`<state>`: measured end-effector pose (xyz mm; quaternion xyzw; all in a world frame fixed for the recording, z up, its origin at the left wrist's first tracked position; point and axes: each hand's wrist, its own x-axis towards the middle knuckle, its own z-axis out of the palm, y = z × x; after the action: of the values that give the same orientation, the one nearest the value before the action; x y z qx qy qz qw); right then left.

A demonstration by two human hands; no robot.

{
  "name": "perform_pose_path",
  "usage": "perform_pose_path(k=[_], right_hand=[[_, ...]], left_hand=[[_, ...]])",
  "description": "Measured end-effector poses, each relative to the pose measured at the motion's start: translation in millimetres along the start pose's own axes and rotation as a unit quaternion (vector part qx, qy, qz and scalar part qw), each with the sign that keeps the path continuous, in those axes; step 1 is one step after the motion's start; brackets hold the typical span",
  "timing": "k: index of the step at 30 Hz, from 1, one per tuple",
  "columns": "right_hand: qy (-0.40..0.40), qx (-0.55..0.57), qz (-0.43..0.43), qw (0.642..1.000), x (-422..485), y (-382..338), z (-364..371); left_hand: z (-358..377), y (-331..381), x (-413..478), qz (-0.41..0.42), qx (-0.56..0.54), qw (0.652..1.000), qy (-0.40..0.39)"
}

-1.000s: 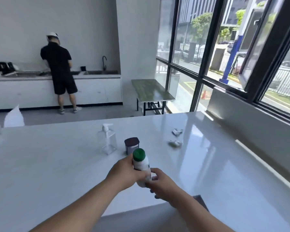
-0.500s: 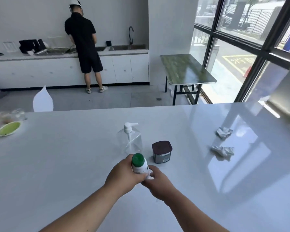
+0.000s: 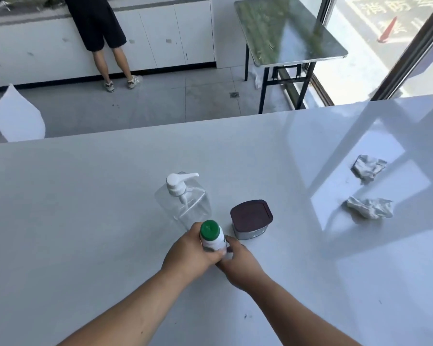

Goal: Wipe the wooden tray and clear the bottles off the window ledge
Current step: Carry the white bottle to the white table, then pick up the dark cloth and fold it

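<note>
Both hands, left [image 3: 189, 255] and right [image 3: 239, 264], clamp a bottle [image 3: 212, 236] onto the counter [image 3: 85, 221]; next, likely release it.

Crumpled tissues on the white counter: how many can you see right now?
2. One crumpled tissue lies far right on the white counter; the other crumpled tissue sits just nearer the camera. None seems hidden, though the counter runs past the frame.

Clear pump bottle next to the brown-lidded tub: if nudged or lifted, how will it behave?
The clear pump bottle looks nearly empty, so probably light and quick to slide on the glossy white countertop. Its tall white pump head sits high, so a push near the top may tip it. The thin clear walls likely flex when squeezed.
</note>
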<state>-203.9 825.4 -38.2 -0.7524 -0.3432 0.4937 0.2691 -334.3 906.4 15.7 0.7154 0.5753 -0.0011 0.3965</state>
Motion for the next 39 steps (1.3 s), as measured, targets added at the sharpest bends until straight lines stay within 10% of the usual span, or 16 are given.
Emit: perform_pose_path(k=[8, 17, 29, 39], right_hand=[[0.038, -0.179, 0.035, 0.982, -50.6, -41.1, -42.3], [0.444, -0.242, 0.027, 0.863, -288.2, -57.8, -85.5], [0.646, -0.175, 0.230, 0.706, -619.3, 88.3, -22.3], [0.677, -0.044, 0.305, 0.669, -823.5, 270.8, 40.3]], left_hand=[[-59.0, -10.8, -25.5, -0.004, 0.225, 0.954, -0.200], [-50.1, 93.3, -131.2, 0.357, 0.143, 0.903, -0.189], [82.8, 160.6, -377.5, 0.645, 0.140, 0.717, -0.224], [242.4, 158.5, -575.0, 0.672, 0.207, 0.660, -0.262]])
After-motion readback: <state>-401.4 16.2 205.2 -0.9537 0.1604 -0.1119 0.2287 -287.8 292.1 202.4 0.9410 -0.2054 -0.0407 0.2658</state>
